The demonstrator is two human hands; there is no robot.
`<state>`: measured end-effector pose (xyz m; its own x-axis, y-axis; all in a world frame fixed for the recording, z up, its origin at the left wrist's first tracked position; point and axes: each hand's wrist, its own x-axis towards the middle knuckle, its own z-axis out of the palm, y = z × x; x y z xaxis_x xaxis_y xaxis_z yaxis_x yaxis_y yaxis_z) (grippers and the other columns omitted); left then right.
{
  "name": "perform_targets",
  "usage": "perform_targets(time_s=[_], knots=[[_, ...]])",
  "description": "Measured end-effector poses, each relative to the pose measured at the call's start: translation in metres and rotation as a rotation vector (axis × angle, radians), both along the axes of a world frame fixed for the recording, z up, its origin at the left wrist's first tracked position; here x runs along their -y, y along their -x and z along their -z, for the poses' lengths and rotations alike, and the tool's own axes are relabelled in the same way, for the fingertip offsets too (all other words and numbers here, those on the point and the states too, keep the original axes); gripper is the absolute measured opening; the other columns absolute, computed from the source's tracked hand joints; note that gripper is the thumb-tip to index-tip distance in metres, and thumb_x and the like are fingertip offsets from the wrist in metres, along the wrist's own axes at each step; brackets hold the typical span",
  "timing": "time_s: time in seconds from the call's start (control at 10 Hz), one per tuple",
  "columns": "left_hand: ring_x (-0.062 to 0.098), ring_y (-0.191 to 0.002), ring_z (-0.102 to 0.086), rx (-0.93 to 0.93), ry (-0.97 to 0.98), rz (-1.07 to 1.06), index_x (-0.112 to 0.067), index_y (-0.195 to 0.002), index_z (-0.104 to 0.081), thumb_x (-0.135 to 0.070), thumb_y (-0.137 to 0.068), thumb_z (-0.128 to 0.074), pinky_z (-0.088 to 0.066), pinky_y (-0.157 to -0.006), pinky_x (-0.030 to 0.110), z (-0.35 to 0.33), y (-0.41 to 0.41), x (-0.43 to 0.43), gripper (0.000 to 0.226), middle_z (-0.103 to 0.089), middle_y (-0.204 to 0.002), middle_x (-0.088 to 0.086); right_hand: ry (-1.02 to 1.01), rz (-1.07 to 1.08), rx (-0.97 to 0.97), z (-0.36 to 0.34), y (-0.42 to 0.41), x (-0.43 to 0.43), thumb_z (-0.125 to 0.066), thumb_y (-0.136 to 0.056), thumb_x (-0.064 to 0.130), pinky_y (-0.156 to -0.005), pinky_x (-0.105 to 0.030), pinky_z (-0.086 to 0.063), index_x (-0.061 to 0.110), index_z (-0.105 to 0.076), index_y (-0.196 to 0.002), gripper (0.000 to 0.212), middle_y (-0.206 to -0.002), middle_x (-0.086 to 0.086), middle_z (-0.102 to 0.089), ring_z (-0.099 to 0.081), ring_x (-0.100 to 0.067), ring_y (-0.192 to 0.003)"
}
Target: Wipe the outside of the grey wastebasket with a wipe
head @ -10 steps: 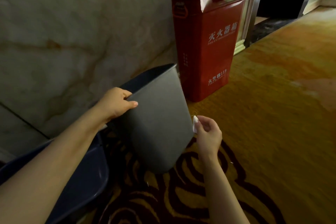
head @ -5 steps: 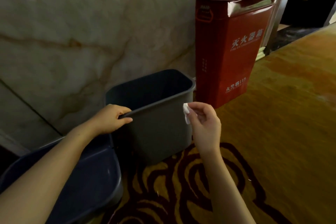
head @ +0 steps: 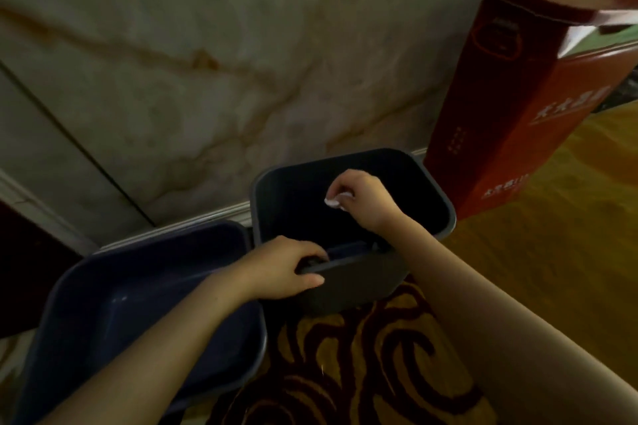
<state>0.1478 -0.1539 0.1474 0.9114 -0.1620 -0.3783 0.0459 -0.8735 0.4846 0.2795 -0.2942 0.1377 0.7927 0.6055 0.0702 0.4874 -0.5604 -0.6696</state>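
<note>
Here, the left hand point(head: 281, 271) grips the near rim of the grey wastebasket point(head: 359, 286); the right hand point(head: 362, 198) pinches a white wipe point(head: 332, 202) above its opening.

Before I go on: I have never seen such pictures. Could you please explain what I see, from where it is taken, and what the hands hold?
There is no machine: these are a person's two bare hands, filmed by a camera worn on the head, looking forward and down. The left hand grips the near rim of the grey wastebasket, which stands on a patterned carpet by a marble wall. The right hand pinches a small white wipe above the wastebasket's opening. A blue bin stands to its left, a red box to its right.
</note>
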Motion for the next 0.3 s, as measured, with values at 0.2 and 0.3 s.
perform_targets(time_s=[0.2,0.3], knots=[[0.023,-0.1,-0.061,0.293,0.04,-0.794,-0.017,-0.115,-0.057,-0.03,-0.092,-0.045,-0.047,-0.079,0.032,-0.034,-0.002,-0.044,0.03,-0.066,-0.112,0.007,0.524,-0.007,-0.072,-0.011,0.001,-0.017,-0.052,-0.094,0.027,-0.103,-0.046,-0.034,0.022,-0.043,-0.136,0.043,-0.142,-0.008,-0.045,-0.038,-0.033,-0.129],[0.034,-0.128,-0.04,0.02,-0.178,-0.732,-0.015,-0.135,-0.038,-0.039,-0.092,-0.04,-0.039,-0.099,0.045,-0.049,0.012,-0.05,0.05,-0.043,-0.142,0.014,0.625,-0.013,-0.165,-0.037,0.009,-0.018,-0.047,-0.094,0.041,-0.105,-0.05,-0.03,0.024,-0.026,-0.144,0.057,-0.151,-0.008,-0.03,-0.029,-0.038,-0.133]])
